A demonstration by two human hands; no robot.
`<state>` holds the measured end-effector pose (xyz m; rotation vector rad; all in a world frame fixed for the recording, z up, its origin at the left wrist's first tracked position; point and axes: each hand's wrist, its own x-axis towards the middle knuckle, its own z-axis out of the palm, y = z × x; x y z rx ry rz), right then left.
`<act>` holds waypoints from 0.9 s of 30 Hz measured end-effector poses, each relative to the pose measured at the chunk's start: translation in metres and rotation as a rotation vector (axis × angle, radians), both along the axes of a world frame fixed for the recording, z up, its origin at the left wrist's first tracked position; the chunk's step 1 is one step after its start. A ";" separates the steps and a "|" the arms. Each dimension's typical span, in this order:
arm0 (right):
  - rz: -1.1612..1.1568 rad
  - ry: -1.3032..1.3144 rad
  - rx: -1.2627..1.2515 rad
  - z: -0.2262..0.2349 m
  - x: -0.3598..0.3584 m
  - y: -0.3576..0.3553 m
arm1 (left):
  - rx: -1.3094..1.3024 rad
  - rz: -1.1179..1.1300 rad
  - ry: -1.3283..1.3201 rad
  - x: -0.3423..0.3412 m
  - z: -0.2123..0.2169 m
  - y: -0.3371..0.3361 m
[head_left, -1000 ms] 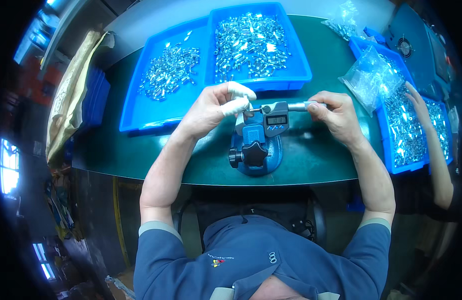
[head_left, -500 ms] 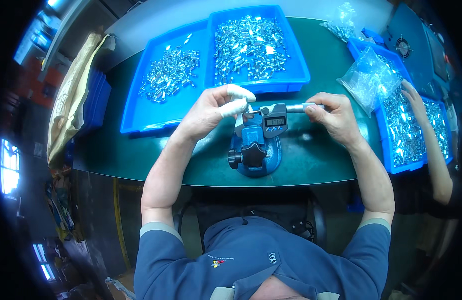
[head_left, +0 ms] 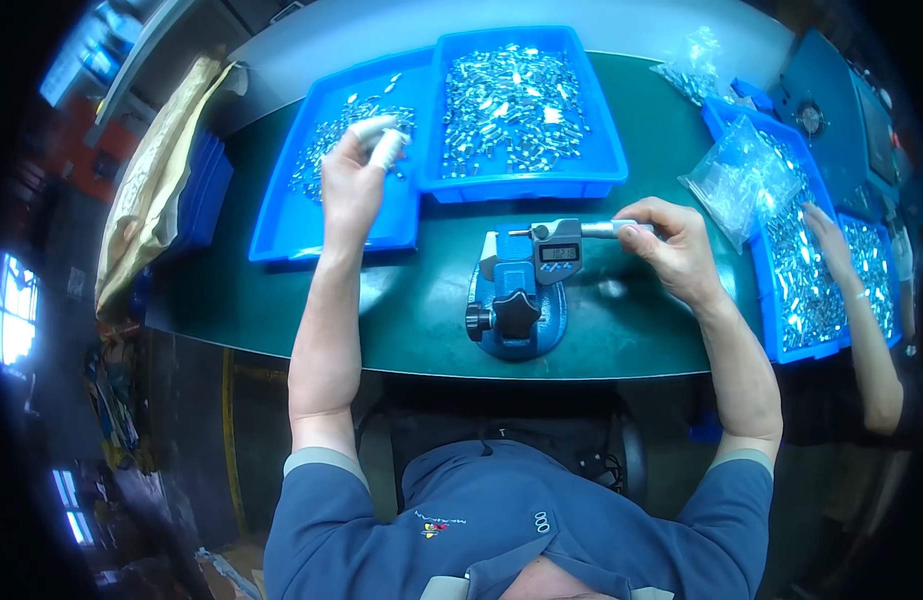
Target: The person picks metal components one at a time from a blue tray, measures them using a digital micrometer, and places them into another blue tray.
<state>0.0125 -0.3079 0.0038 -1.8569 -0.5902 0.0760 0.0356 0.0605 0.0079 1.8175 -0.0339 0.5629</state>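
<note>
A digital micrometer (head_left: 559,246) sits clamped in a blue stand (head_left: 517,318) with a black knob. At its right end, my right hand (head_left: 679,252) pinches the thimble between thumb and fingers. Nothing shows in the gap between the micrometer's measuring faces. Over the left blue tray (head_left: 282,240) is my left hand (head_left: 354,190), with white covers on thumb and forefinger. Those two fingertips are close together in a pinch; whether a small part is between them cannot be made out. Shiny metal cylinders (head_left: 327,150) lie in the tray beneath, partly hidden by the hand.
A second blue tray (head_left: 527,188), full of metal parts, overlaps the left one. At right, another person's hand (head_left: 830,238) reaches into blue bins (head_left: 777,325) of parts, beside a clear plastic bag (head_left: 740,180). Brown paper sacking (head_left: 157,190) stands at the left edge.
My left hand has moved from the micrometer's jaws leftward and away from me, over the left tray. My right hand remains on the thimble, and the display reading has changed.
</note>
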 end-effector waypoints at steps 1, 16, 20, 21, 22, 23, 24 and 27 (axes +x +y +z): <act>-0.016 -0.020 0.018 -0.001 0.001 0.002 | -0.006 0.019 -0.007 0.005 -0.004 0.009; 1.078 0.107 0.594 0.144 -0.184 0.140 | 0.362 0.169 -0.251 -0.002 -0.032 -0.012; 1.014 0.123 0.396 0.177 -0.192 0.141 | 0.366 0.186 -0.222 0.002 -0.027 -0.021; 0.997 0.131 0.336 0.183 -0.192 0.140 | 0.356 0.184 -0.221 0.004 -0.027 -0.019; 0.968 0.140 0.275 0.189 -0.192 0.138 | 0.368 0.169 -0.234 0.005 -0.026 -0.021; 0.933 0.150 0.212 0.195 -0.192 0.134 | 0.377 0.150 -0.250 0.007 -0.024 -0.026; 0.924 0.161 0.151 0.200 -0.190 0.131 | 0.372 0.153 -0.239 0.005 -0.024 -0.022; 0.905 0.107 0.232 0.189 -0.199 0.136 | 0.396 0.141 -0.187 -0.003 -0.029 -0.006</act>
